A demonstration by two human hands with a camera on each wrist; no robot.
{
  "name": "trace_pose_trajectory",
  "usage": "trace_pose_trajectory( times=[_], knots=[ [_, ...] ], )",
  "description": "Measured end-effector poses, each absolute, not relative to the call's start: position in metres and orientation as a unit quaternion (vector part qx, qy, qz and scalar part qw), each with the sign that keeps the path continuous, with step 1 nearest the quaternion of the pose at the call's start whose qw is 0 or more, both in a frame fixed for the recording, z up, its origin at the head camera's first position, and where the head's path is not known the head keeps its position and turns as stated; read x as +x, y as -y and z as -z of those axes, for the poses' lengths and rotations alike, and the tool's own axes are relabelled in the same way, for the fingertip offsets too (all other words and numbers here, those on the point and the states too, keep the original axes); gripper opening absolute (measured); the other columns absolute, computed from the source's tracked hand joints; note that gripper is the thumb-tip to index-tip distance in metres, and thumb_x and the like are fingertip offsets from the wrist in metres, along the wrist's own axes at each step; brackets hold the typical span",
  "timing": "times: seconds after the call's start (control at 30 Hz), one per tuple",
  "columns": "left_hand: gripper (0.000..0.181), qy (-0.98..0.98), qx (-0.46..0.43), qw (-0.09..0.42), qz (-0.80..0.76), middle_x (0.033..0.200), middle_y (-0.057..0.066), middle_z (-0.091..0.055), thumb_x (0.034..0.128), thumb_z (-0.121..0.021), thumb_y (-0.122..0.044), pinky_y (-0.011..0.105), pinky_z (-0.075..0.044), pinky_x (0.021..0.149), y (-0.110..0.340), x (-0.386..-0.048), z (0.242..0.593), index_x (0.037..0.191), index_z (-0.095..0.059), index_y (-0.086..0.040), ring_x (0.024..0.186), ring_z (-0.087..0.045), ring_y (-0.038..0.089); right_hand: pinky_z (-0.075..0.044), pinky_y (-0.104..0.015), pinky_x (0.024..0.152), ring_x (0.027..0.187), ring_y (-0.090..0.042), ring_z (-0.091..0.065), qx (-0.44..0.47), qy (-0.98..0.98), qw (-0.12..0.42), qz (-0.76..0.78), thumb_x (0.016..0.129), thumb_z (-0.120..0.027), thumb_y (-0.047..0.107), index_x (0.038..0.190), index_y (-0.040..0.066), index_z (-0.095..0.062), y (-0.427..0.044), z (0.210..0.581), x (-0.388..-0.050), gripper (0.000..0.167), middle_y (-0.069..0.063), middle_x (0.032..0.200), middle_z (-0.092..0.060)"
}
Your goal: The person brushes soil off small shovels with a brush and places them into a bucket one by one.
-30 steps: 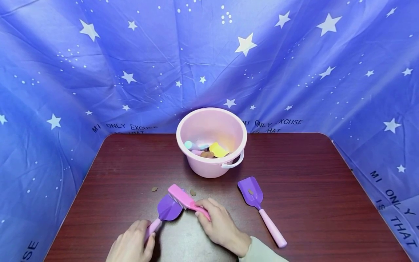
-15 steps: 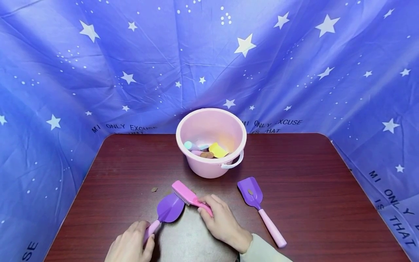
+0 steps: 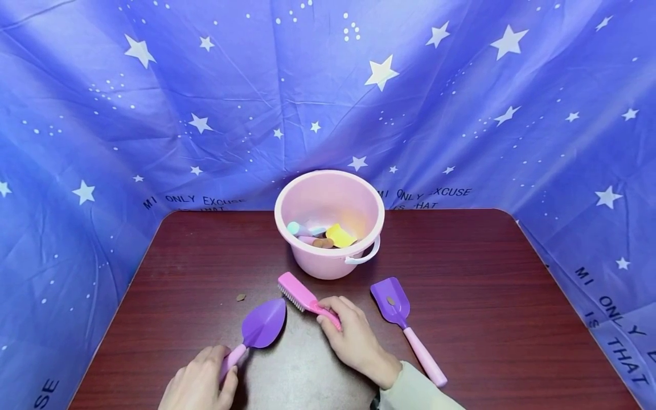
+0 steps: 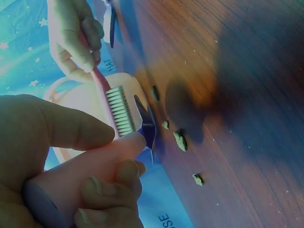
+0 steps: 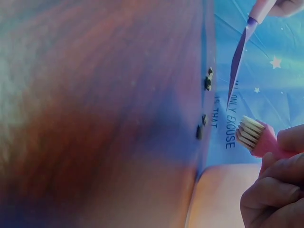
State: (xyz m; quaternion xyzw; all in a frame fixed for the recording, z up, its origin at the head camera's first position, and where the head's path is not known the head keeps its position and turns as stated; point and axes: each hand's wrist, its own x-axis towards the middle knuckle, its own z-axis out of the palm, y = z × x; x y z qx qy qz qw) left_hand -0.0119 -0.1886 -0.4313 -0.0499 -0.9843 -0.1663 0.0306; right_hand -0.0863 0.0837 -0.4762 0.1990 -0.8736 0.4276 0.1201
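Observation:
In the head view my left hand [image 3: 200, 380] grips the pale pink handle of a garden trowel [image 3: 263, 326] with a pointed purple blade, held above the table. My right hand [image 3: 359, 341] pinches the handle of a pink brush [image 3: 298, 290], white bristles facing down-left. Brush head and blade tip are a small gap apart in the head view. A brown bit [image 3: 241, 297] lies left of the blade. The left wrist view shows several small bits [image 4: 179, 140] on the table and the trowel handle [image 4: 90, 173] between my thumb and fingers.
A pink bucket [image 3: 328, 267] with a white handle stands at the back, with a yellow piece [image 3: 340, 235] and other tools inside. To the right lies a purple square-ended shovel [image 3: 392, 310], a brown bit on its blade. Starry blue cloth [image 3: 230, 102] surrounds the dark wooden table [image 3: 487, 319].
The brush has moved right and away from me, off the trowel's blade towards the bucket. The trowel has shifted slightly left, and its pointed tip now shows.

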Motion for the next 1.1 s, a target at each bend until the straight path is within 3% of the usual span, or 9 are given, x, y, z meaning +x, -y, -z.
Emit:
trace_pose_trajectory(
  times=[0.17, 0.63, 0.87, 1.1],
  knots=[
    [0.024, 0.983, -0.052, 0.044, 0.172, 0.078, -0.002, -0.056, 0.0733, -0.073, -0.019, 0.042, -0.043, 0.052, 0.189, -0.012, 0.431, 0.093, -0.063, -0.009, 0.057, -0.055, 0.021, -0.044, -0.023, 0.065, 0.072, -0.002, -0.051, 0.179, 0.870, 0.118, -0.443, 0.083, -0.071, 0.008, 0.105, 0.019, -0.066, -0.087, 0.470, -0.088, 0.024, 0.014, 0.084, -0.055],
    [0.021, 0.979, -0.058, 0.076, 0.180, 0.076, -0.002, -0.053, 0.0750, -0.071, -0.017, 0.040, -0.040, 0.047, 0.189, -0.015, 0.430, 0.090, -0.060, -0.008, 0.053, -0.050, 0.020, -0.038, -0.019, 0.050, 0.052, -0.003, -0.045, 0.134, 0.864, 0.049, -0.484, 0.091, -0.064, 0.013, 0.099, 0.021, -0.066, -0.089, 0.473, -0.081, 0.012, 0.013, 0.067, -0.053],
    [0.019, 0.976, -0.066, 0.101, 0.183, 0.072, -0.003, -0.047, 0.0752, -0.069, -0.015, 0.039, -0.037, 0.046, 0.188, -0.016, 0.428, 0.089, -0.058, -0.008, 0.052, -0.045, 0.017, -0.040, -0.021, 0.036, 0.035, 0.000, -0.047, 0.123, 0.839, -0.023, -0.529, 0.097, -0.056, 0.016, 0.101, 0.015, -0.063, -0.085, 0.472, -0.074, 0.008, -0.005, 0.065, -0.059],
    [0.019, 0.975, -0.061, 0.098, 0.191, 0.073, -0.004, -0.047, 0.0762, -0.069, -0.014, 0.039, -0.038, 0.048, 0.185, -0.016, 0.426, 0.091, -0.059, -0.009, 0.053, -0.044, 0.016, -0.039, -0.023, 0.031, 0.032, -0.002, -0.048, 0.126, 0.828, -0.059, -0.544, 0.097, -0.055, 0.017, 0.100, 0.012, -0.062, -0.077, 0.474, -0.065, 0.010, -0.008, 0.064, -0.058]
  ],
)
